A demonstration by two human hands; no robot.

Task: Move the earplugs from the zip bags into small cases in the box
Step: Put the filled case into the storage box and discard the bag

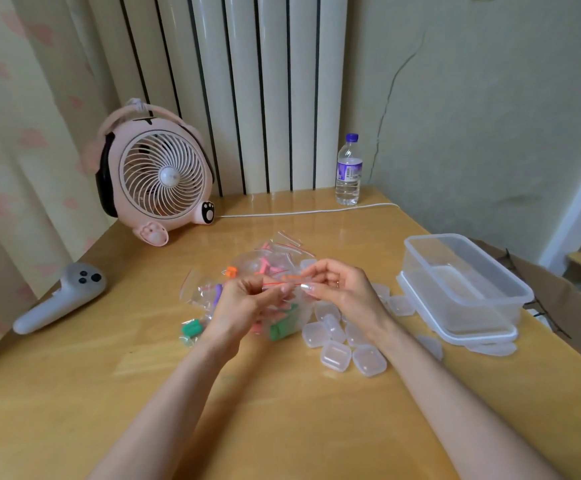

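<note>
We pry one bag open.
Bagged earplugs lie at the centre of the desk; our left hand and right hand, close together, each pinch a lip of that bag at its red zip. The film looks thin and slick, the plugs soft and light, so we'd grip the lips near the seal. Cases sit at four o'clock of the hands, the box at three.

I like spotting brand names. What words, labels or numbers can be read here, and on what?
Nothing here reads clearly.
Water bottle: purple label has print, too blurred to read.
Pink fan: no words, only a paw-print design on one foot.
White controller: plain buttons, no readable marks.
Held zip bag: red seal line, no print.
</note>
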